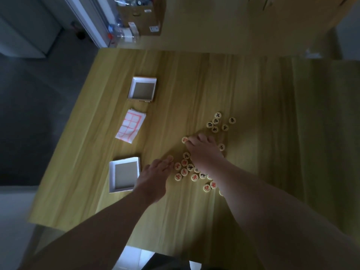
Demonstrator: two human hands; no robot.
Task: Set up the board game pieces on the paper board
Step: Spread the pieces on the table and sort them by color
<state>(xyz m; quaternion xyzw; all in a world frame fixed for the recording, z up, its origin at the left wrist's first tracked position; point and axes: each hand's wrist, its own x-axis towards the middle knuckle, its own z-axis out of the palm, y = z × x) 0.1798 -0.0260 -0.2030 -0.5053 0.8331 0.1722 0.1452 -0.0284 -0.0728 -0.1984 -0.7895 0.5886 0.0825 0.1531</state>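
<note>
Progress early: paper board (pixel 130 127) lies folded on bench (pixel 253 90), left of scattered xiangqi pieces (pixel 215 129); none placed. Left hand (pixel 155 174) flat, fingers straight, beside red pieces (pixel 178 177). Right hand (pixel 202 148) curled over pile, grasp cannot tell. Remaining: unfold board, place everything.

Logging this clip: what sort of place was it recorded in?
Most likely a room in a home, dimly lit. A wooden table holds loose game discs and a folded paper board; beyond it, a cardboard box and plastic bottles sit by a door frame.
</note>
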